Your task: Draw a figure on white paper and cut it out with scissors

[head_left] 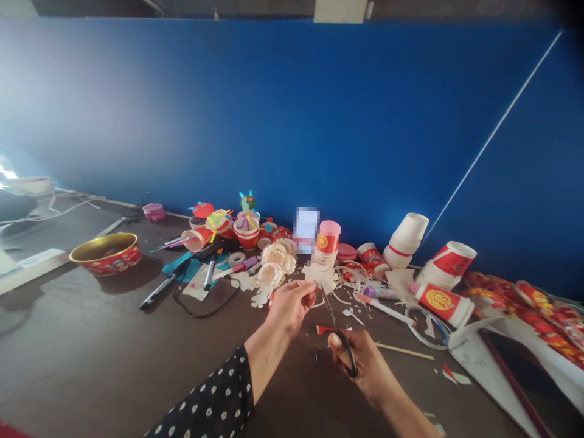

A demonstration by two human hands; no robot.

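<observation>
My right hand (362,362) is wrapped round the black handles of a pair of scissors (347,353), with the blades pointing up and away. Close to the blade tips, my left hand (292,304) is closed in a pinch; whatever sits between its fingertips is too small to make out. A bit of red shows behind that hand. Just beyond the fingertips lies a white scalloped paper cutout (325,275). Under the scissors, a red paper scrap (326,330) rests on the dark table (182,359).
A red bowl (107,255) with a gold inside stands left. Decorated paper cups (247,234), a marker (210,275) and frilled white cutouts (271,274) line the back. Stacked cups (406,240), a wooden stick (406,351) and a phone (533,377) lie right. Behind rises a blue wall (292,121).
</observation>
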